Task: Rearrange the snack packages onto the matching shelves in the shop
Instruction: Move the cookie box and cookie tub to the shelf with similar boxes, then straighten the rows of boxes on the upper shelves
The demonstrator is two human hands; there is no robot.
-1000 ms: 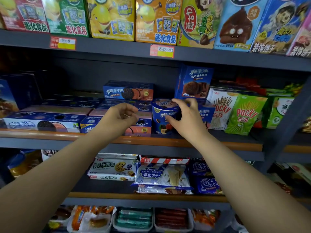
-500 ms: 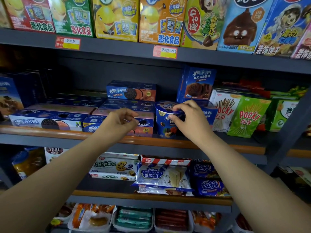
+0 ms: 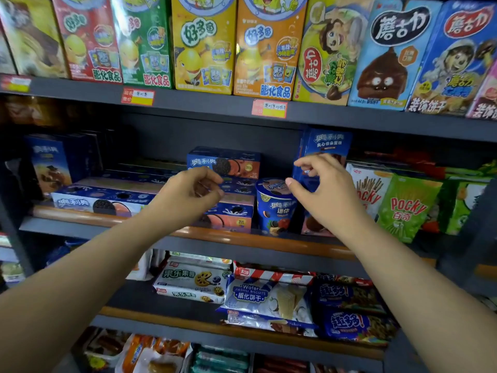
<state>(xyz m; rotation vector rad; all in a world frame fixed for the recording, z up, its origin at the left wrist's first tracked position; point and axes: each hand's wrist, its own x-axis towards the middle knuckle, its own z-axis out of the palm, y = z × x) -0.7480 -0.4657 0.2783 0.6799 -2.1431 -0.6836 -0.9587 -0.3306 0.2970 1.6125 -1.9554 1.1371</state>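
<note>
Snack cup stands upright on the middle shelf, between the stacked blue biscuit boxes on its left and a tall blue box on its right. No hand holds it.

Right hand: grip open. Thumb and forefinger are spread apart, with the thumb tip close to the cup's lid; contact cannot be confirmed. The other fingers are loosely bent and hold nothing.

Left hand: fingers loosely curled, grip empty. It hovers in front of the stacked biscuit boxes, apart from the cup.

Step in hand, as judged: seating the cup among products of the same brand. To do it well:

1. Check that the cup base sits fully behind the wooden lip of the shelf.
2. Turn the printed label to face outward.
3. Draw the right hand straight back, clear of the lid, to avoid tipping the cup.
4. Keep the left hand ready to steady the stack of boxes if the cup is nudged against it.

Stick-biscuit packs stand further right on the same shelf. Wafer bags lie on the shelf below.
</note>
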